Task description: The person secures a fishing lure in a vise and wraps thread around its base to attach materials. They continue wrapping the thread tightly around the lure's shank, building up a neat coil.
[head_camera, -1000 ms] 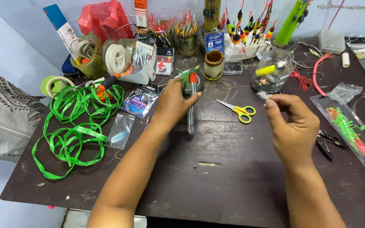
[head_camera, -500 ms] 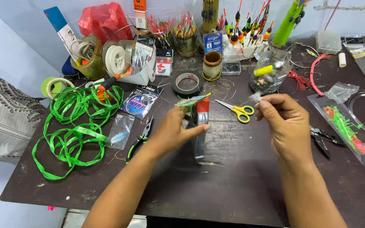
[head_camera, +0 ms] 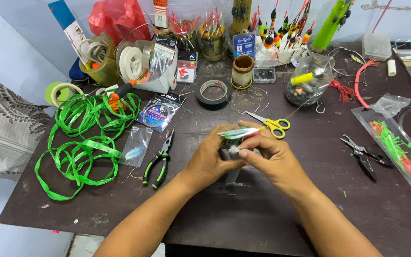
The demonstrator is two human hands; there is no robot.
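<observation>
Hands, left and right, pinch one small green-and-red lure above desk; slip risks pricked fingertip, dropped lure.

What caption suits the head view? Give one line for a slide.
Both hands, left hand and right hand, hold a small clear packet over a cluttered dark table.

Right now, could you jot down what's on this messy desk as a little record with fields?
left hand: grips a small green and red float from the left
right hand: pinches the same float from the right
in front of hands: yellow scissors, black tape roll
left side: green-handled pliers, loose green strap
right side: black pliers, clear lure packet
surface: dark table
</observation>
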